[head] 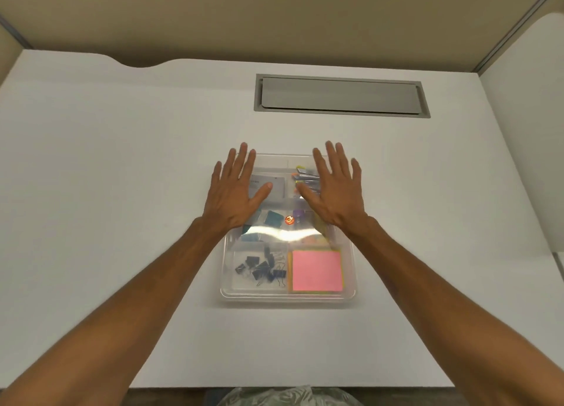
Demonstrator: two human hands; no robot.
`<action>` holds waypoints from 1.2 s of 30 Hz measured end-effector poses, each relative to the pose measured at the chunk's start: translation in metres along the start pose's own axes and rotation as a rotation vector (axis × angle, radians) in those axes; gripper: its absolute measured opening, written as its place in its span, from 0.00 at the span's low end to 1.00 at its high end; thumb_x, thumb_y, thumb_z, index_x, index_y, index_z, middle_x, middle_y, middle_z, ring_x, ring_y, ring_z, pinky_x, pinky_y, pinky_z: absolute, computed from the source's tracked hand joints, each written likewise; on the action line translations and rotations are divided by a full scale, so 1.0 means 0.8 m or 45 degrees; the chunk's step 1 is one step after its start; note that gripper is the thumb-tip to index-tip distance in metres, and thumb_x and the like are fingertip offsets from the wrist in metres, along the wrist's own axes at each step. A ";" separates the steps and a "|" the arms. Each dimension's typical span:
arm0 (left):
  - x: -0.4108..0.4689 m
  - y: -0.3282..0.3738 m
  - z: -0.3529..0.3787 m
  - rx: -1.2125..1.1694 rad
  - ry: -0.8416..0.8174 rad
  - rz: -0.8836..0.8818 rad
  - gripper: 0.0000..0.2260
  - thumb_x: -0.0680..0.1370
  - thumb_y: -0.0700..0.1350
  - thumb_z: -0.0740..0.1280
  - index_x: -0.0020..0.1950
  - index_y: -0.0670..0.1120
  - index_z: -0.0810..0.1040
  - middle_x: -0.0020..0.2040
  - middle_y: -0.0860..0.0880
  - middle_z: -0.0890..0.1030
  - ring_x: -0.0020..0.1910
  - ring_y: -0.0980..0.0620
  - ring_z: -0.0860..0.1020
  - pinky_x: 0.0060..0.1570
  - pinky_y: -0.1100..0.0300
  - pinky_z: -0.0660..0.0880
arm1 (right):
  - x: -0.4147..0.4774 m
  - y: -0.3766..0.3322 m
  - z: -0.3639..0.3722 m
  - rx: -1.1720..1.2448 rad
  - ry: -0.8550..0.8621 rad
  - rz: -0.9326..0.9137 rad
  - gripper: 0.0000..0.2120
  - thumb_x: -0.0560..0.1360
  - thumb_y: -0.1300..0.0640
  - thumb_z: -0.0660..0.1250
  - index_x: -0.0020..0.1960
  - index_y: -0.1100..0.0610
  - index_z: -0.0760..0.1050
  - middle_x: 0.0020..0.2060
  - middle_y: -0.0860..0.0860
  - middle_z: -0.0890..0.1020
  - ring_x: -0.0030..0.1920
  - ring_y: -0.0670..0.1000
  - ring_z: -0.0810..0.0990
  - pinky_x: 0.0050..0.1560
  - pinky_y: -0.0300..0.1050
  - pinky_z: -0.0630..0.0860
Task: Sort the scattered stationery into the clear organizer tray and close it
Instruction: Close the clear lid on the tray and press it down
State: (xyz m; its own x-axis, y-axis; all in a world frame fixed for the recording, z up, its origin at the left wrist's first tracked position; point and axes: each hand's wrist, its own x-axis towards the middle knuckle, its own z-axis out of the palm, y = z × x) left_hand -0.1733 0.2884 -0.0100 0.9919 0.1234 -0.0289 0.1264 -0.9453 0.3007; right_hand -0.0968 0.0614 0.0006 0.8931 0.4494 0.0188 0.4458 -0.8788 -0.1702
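The clear organizer tray lies in the middle of the white desk with its clear lid on top. Under the lid I see black binder clips at the near left, a pink sticky note pad at the near right, teal items in the middle, and a small white box and coloured clips at the far end. My left hand lies flat, fingers spread, on the lid's far left part. My right hand lies flat on the far right part. Neither hand holds anything.
A grey cable hatch is set into the desk behind the tray. Beige partition walls stand at the back and sides. The desk's near edge runs just below my forearms.
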 end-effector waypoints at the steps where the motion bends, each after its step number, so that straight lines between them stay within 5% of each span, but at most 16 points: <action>1: 0.006 0.000 0.001 0.046 -0.026 0.028 0.36 0.77 0.68 0.45 0.79 0.51 0.41 0.80 0.51 0.40 0.79 0.50 0.40 0.77 0.46 0.41 | 0.007 -0.002 0.004 -0.004 -0.053 -0.043 0.39 0.76 0.29 0.44 0.80 0.49 0.46 0.80 0.52 0.45 0.79 0.54 0.41 0.76 0.63 0.44; 5: 0.016 -0.002 0.010 0.111 -0.066 0.048 0.36 0.76 0.70 0.41 0.79 0.54 0.42 0.80 0.51 0.43 0.79 0.50 0.41 0.76 0.43 0.44 | 0.016 -0.007 0.019 -0.055 -0.124 -0.070 0.40 0.73 0.26 0.35 0.80 0.45 0.43 0.80 0.49 0.45 0.79 0.54 0.41 0.75 0.66 0.41; 18: 0.017 -0.002 0.020 0.034 -0.003 0.021 0.35 0.76 0.70 0.43 0.79 0.54 0.46 0.80 0.52 0.46 0.79 0.49 0.44 0.77 0.44 0.46 | 0.021 -0.007 0.028 -0.037 -0.097 -0.061 0.43 0.71 0.24 0.33 0.80 0.45 0.44 0.80 0.48 0.45 0.79 0.53 0.42 0.75 0.65 0.39; 27: -0.007 0.006 0.001 0.057 0.081 0.055 0.33 0.78 0.66 0.41 0.80 0.51 0.49 0.80 0.50 0.47 0.79 0.50 0.44 0.76 0.44 0.45 | 0.002 0.003 0.016 0.147 0.012 -0.140 0.35 0.79 0.34 0.41 0.80 0.51 0.51 0.80 0.53 0.49 0.79 0.54 0.44 0.77 0.64 0.43; 36: -0.155 0.015 0.019 -0.056 -0.020 0.065 0.33 0.79 0.66 0.45 0.80 0.51 0.49 0.80 0.49 0.45 0.79 0.50 0.42 0.76 0.43 0.46 | -0.154 -0.013 0.017 0.273 -0.001 -0.036 0.30 0.81 0.39 0.50 0.78 0.53 0.59 0.80 0.53 0.51 0.80 0.53 0.45 0.76 0.62 0.50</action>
State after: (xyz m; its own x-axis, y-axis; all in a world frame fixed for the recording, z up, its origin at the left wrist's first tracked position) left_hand -0.2943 0.2570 -0.0174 0.9971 0.0704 -0.0271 0.0755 -0.9360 0.3437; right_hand -0.2120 0.0173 -0.0135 0.8804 0.4735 0.0255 0.4474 -0.8116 -0.3756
